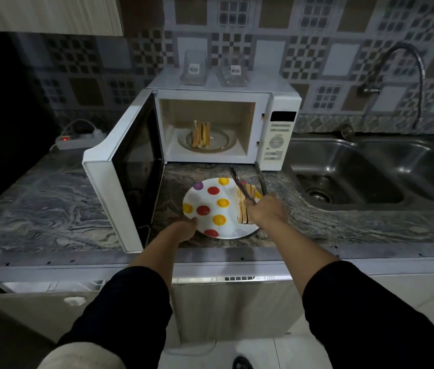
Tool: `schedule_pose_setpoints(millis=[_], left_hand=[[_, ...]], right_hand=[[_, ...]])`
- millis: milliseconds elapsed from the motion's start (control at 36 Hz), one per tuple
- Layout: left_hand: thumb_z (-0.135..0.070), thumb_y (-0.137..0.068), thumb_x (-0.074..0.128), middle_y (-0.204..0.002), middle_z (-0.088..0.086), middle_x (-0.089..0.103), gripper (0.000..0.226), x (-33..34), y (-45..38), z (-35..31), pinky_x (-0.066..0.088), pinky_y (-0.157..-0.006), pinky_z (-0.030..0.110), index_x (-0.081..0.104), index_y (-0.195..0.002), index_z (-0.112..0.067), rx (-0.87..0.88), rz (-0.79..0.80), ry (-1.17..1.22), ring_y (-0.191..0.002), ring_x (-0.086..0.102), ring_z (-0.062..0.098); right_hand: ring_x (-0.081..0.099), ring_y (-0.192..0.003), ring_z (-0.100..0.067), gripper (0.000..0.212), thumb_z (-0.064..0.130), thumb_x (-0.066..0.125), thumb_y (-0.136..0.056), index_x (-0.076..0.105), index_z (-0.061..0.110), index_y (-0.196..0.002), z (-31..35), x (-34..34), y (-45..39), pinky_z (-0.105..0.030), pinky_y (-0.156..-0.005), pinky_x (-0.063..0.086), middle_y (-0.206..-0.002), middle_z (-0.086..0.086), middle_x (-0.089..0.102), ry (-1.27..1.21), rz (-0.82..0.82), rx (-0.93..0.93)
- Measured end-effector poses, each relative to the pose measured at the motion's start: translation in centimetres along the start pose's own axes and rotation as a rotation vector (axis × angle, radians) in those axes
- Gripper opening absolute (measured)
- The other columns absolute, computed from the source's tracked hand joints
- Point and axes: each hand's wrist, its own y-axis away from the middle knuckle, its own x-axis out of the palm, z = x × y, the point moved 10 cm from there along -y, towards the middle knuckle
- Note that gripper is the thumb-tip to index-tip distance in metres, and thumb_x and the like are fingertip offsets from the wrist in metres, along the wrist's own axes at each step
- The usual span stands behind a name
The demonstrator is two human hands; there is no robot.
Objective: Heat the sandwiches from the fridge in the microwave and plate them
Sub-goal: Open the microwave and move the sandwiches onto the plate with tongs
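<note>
Sandwiches: one (245,206) lies on the right of the spotted plate (210,206), one (201,134) stands upright on the far microwave (277,129) turntable. Your left hand (184,229) pinches the plate's near-left rim; your right (265,210) grips spread tongs (248,182). Squeeze the upright one loosely and it may topple or split.

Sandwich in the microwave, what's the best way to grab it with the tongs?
The sandwich stands on edge on the glass turntable, slices facing sideways. Come straight in through the open door with the tongs and pinch across its two outer bread faces, roughly mid-height, so the layers likely stay pressed together.
</note>
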Motion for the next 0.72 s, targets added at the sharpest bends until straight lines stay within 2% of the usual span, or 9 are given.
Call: schedule_pose_setpoints(millis=[167, 250, 306, 417, 556, 639, 722], left_hand=[[-0.037, -0.104, 0.027, -0.14, 0.021, 0.047, 0.053, -0.8, -0.6, -0.7, 0.038, -0.105, 0.035, 0.037, -0.142, -0.002, -0.01, -0.016, -0.002, -0.128, 0.046, 0.032], [-0.026, -0.105, 0.029, -0.137, 0.021, 0.049, 0.045, -1.5, -1.8, -1.4, 0.039, -0.107, 0.037, 0.04, -0.139, 0.002, -0.015, -0.016, -0.014, -0.127, 0.047, 0.033], [-0.029, -0.104, 0.03, -0.133, 0.019, 0.052, 0.045, -1.9, -2.8, -1.4, 0.04, -0.101, 0.034, 0.045, -0.136, -0.001, -0.028, -0.043, 0.034, -0.123, 0.05, 0.032], [-0.036, -0.104, 0.028, -0.135, 0.017, 0.053, 0.047, -2.9, -5.3, -1.5, 0.041, -0.101, 0.033, 0.047, -0.134, -0.005, -0.081, -0.084, 0.061, -0.123, 0.051, 0.031], [-0.035, -0.105, 0.026, -0.147, 0.015, 0.039, 0.05, -4.1, -8.4, -1.9, 0.03, -0.112, 0.031, 0.035, -0.145, -0.006, -0.134, -0.102, 0.097, -0.135, 0.039, 0.028], [-0.026, -0.105, 0.03, -0.144, 0.017, 0.044, 0.045, -4.9, -10.5, -1.4, 0.031, -0.11, 0.032, 0.041, -0.141, -0.001, -0.16, -0.133, 0.147, -0.133, 0.042, 0.029], [-0.017, -0.106, 0.022, -0.153, 0.016, 0.029, 0.045, -5.4, -11.7, -2.1, 0.02, -0.116, 0.031, 0.026, -0.148, -0.001, -0.11, -0.121, 0.096, -0.141, 0.03, 0.029]], right_hand=[[0.064, -0.103, -0.03, 0.062, 0.052, 0.057, -0.086, 0.051, 0.006, -0.127, 3.6, 0.0, -2.2, -0.03, -0.078, 0.05, -0.116, -0.012, 0.064, -0.062, 0.014, -0.044], [0.061, -0.109, -0.032, 0.066, 0.054, 0.056, -0.087, 0.051, 0.002, -0.129, 5.9, 0.3, -4.1, -0.03, -0.081, 0.049, -0.123, -0.014, 0.061, -0.07, 0.02, -0.062], [0.062, -0.107, -0.032, 0.071, 0.055, 0.055, -0.086, 0.05, -0.001, -0.128, 7.5, 0.8, -5.5, -0.035, -0.087, 0.052, -0.121, -0.014, 0.062, -0.062, 0.04, -0.085], [0.068, -0.092, -0.031, 0.061, 0.052, 0.061, -0.08, 0.056, 0.003, -0.116, 10.0, 1.8, -8.4, -0.036, -0.075, 0.057, -0.105, -0.012, 0.069, -0.111, 0.081, -0.104], [0.068, -0.089, -0.029, 0.064, 0.056, 0.062, -0.074, 0.059, 0.006, -0.113, 13.3, 3.4, -12.9, -0.035, -0.074, 0.057, -0.1, -0.009, 0.069, -0.183, 0.134, -0.12], [0.069, -0.081, -0.026, 0.056, 0.054, 0.062, -0.079, 0.063, 0.006, -0.108, 15.4, 3.9, -15.0, -0.032, -0.066, 0.058, -0.094, -0.01, 0.07, -0.198, 0.155, -0.147], [0.069, -0.077, -0.025, 0.051, 0.047, 0.063, -0.08, 0.06, 0.006, -0.111, 16.6, 4.6, -17.0, -0.029, -0.056, 0.056, -0.093, -0.01, 0.07, -0.21, 0.185, -0.125]])
